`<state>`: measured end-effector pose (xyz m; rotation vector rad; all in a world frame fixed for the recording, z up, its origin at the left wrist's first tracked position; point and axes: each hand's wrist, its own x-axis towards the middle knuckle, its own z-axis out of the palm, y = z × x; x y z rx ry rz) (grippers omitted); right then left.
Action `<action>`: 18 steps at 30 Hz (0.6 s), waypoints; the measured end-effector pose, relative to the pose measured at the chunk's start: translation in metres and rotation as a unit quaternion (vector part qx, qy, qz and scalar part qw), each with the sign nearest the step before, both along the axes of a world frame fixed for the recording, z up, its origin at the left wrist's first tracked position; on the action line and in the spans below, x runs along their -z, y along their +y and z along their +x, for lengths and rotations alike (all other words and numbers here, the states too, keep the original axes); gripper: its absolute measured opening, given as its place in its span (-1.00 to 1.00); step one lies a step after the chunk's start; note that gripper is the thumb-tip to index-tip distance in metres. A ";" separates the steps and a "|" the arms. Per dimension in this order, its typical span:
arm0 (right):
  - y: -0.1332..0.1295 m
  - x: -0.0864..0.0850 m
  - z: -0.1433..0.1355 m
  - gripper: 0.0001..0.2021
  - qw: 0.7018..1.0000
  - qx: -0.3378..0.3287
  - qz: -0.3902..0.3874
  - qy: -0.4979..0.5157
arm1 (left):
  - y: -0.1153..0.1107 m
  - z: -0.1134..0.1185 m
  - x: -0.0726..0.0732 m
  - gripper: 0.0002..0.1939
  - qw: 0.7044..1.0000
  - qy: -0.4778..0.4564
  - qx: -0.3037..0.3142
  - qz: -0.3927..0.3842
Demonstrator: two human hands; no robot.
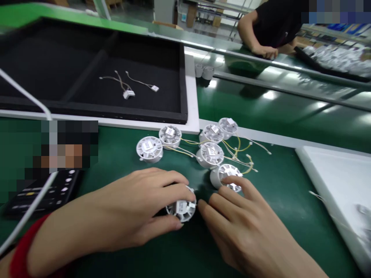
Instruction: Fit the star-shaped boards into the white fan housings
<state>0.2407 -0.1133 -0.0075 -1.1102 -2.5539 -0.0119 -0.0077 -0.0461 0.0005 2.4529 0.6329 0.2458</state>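
My left hand is wrapped round a round white housing with a labelled module on its ribbed face. My right hand is just right of it, the index finger reaching over another white housing; its other fingers are curled, and whether they grip anything is hidden. Beyond the hands, several similar housings stand face up on the green table, among them one at the left and one in the middle. Thin yellow and white wires run out to their right.
A black tray at the upper left holds small wired modules. A phone and a white cable are at the left. A white tray is at the right. Across the bench, another person's hand rests near silvery parts.
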 end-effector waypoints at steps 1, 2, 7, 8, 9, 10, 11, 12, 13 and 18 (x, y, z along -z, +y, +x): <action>0.000 0.002 0.001 -0.59 1.000 -0.001 -0.005 0.008 | 0.001 0.000 -0.001 -0.58 1.000 -0.003 0.002 -0.001; 0.000 0.005 0.001 -0.60 1.000 -0.001 -0.014 0.014 | 0.002 0.000 -0.002 -0.57 1.000 -0.006 0.007 -0.002; 0.001 0.011 0.001 -0.66 0.999 -0.011 -0.018 0.031 | 0.006 0.000 0.000 -0.50 0.998 -0.017 0.034 0.059; 0.001 0.011 0.001 -0.64 0.999 -0.013 -0.016 0.036 | 0.006 0.000 0.000 -0.51 0.996 -0.017 0.040 0.081; 0.000 0.010 0.000 -0.63 0.999 -0.015 -0.017 0.037 | 0.007 0.000 0.001 -0.53 0.994 -0.017 0.048 0.100; 0.000 0.009 0.000 -0.62 0.999 -0.016 -0.018 0.035 | 0.007 0.000 0.002 -0.55 0.992 -0.018 0.054 0.113; 0.000 0.008 -0.001 -0.62 0.999 -0.016 -0.015 0.033 | 0.008 0.000 0.003 -0.57 0.990 -0.020 0.059 0.123; 0.001 0.007 -0.002 -0.62 0.999 -0.016 -0.009 0.029 | 0.008 0.000 0.003 -0.58 0.990 -0.021 0.062 0.128; 0.001 0.007 -0.003 -0.63 1.000 -0.015 -0.004 0.024 | 0.009 0.000 0.004 -0.60 0.989 -0.024 0.063 0.130; 0.002 0.002 -0.005 -0.72 0.996 0.008 -0.010 0.092 | 0.012 -0.002 0.002 -0.73 0.995 -0.092 0.026 0.029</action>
